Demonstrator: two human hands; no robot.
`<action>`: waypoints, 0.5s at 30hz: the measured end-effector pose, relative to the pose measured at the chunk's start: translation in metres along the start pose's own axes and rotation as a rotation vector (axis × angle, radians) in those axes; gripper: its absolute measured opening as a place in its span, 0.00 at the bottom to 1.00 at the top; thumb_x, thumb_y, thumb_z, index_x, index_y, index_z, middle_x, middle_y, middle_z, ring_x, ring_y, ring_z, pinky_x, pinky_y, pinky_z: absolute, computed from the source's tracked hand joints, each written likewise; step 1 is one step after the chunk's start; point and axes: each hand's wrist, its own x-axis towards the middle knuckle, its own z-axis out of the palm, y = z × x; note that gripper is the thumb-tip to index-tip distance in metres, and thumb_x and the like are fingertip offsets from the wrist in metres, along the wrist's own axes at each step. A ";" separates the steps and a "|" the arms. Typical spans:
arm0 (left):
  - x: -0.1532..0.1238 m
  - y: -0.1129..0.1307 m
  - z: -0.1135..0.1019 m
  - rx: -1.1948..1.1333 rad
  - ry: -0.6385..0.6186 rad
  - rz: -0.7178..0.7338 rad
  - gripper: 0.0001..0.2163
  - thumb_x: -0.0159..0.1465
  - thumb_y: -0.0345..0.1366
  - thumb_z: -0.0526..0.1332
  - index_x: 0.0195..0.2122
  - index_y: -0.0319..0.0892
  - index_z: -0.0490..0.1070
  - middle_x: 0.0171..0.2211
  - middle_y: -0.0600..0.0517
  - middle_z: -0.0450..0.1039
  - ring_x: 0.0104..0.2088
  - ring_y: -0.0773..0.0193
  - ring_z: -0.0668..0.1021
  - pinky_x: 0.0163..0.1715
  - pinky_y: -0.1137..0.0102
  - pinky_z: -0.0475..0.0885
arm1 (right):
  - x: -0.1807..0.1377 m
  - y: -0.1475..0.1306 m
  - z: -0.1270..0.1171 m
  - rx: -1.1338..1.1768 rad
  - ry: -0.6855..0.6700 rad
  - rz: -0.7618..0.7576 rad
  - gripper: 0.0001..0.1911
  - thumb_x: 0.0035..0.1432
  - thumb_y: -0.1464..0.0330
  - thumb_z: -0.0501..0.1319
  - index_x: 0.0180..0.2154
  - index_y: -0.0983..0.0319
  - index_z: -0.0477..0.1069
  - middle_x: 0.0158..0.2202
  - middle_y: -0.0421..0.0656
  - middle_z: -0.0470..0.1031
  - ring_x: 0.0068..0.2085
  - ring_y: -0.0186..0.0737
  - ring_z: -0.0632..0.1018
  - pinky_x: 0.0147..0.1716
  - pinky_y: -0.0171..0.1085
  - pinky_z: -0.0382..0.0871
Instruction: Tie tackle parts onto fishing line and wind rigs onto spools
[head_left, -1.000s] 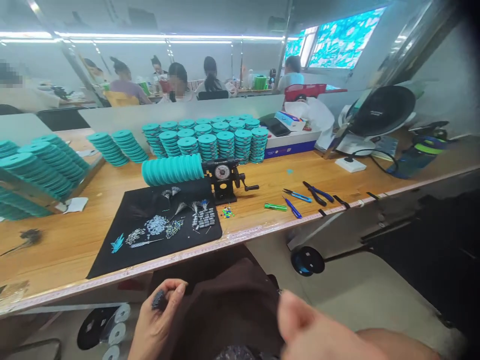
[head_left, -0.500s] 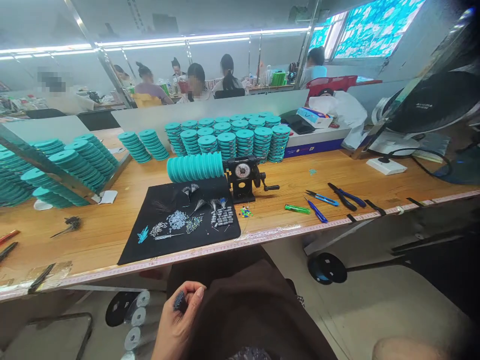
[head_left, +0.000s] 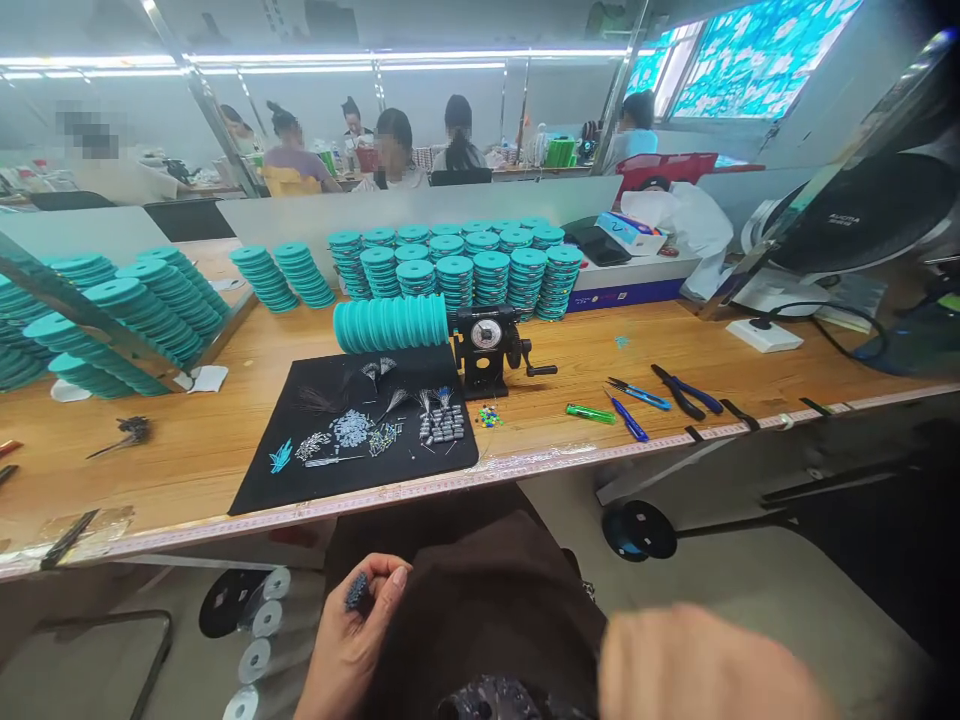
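Note:
Over the dark cloth on my lap (head_left: 480, 600), my left hand (head_left: 352, 620) is closed around a small dark grey piece with a bumpy surface (head_left: 357, 592). What kind of piece it is I cannot make out. My right hand (head_left: 709, 665) is at the lower right, above the lap's right side, smeared by motion with its fingers unclear. Crumpled shiny black material (head_left: 495, 698) lies low on the lap between both hands. On the bench ahead, a black mat (head_left: 262, 485) bears small grey, silver and teal parts and fanned wire bundles.
Behind the mat stands a black hand-crank winder (head_left: 484, 350) with teal spools (head_left: 390, 324) on its shaft. Stacked teal spools (head_left: 454, 285) fill the back. Pliers (head_left: 684, 392), a blue snipper (head_left: 639, 394) and a green-handled tool (head_left: 590, 413) lie right. A fan (head_left: 862, 220) stands far right.
My right hand has come up into view at the lower right, blurred. My left hand keeps its hold on the grey piece. The view has shifted slightly.

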 end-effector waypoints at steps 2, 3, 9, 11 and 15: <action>-0.005 0.009 0.004 -0.012 -0.016 -0.001 0.16 0.60 0.51 0.62 0.33 0.41 0.74 0.22 0.57 0.61 0.24 0.67 0.63 0.24 0.75 0.59 | 0.019 0.006 0.007 -0.023 0.051 0.083 0.15 0.59 0.55 0.61 0.27 0.57 0.74 0.21 0.39 0.68 0.24 0.36 0.70 0.24 0.34 0.65; -0.008 0.015 0.007 -0.011 -0.034 0.007 0.16 0.60 0.51 0.62 0.35 0.41 0.75 0.21 0.57 0.62 0.24 0.67 0.64 0.24 0.74 0.59 | 0.028 0.013 0.012 -0.034 0.094 0.132 0.14 0.61 0.57 0.61 0.29 0.58 0.74 0.24 0.39 0.69 0.27 0.35 0.70 0.28 0.34 0.65; -0.016 0.045 0.038 -0.074 -0.174 0.107 0.16 0.59 0.50 0.62 0.37 0.43 0.78 0.23 0.53 0.67 0.27 0.61 0.69 0.30 0.71 0.65 | 0.047 0.069 0.038 0.084 0.226 0.361 0.16 0.58 0.58 0.63 0.27 0.63 0.70 0.25 0.37 0.65 0.28 0.32 0.65 0.30 0.32 0.58; -0.016 0.044 0.048 -0.168 -0.172 0.091 0.16 0.61 0.50 0.60 0.28 0.42 0.76 0.23 0.53 0.67 0.27 0.62 0.68 0.30 0.71 0.64 | 0.044 0.073 0.041 0.075 0.203 0.354 0.14 0.59 0.59 0.62 0.28 0.64 0.70 0.26 0.37 0.65 0.29 0.32 0.64 0.30 0.32 0.58; -0.017 0.032 0.056 -0.418 -0.254 -0.006 0.21 0.61 0.49 0.61 0.17 0.41 0.63 0.19 0.55 0.57 0.23 0.67 0.60 0.23 0.73 0.58 | 0.041 0.064 0.044 -0.107 0.132 0.340 0.09 0.60 0.67 0.58 0.29 0.63 0.70 0.23 0.35 0.62 0.26 0.30 0.61 0.25 0.31 0.55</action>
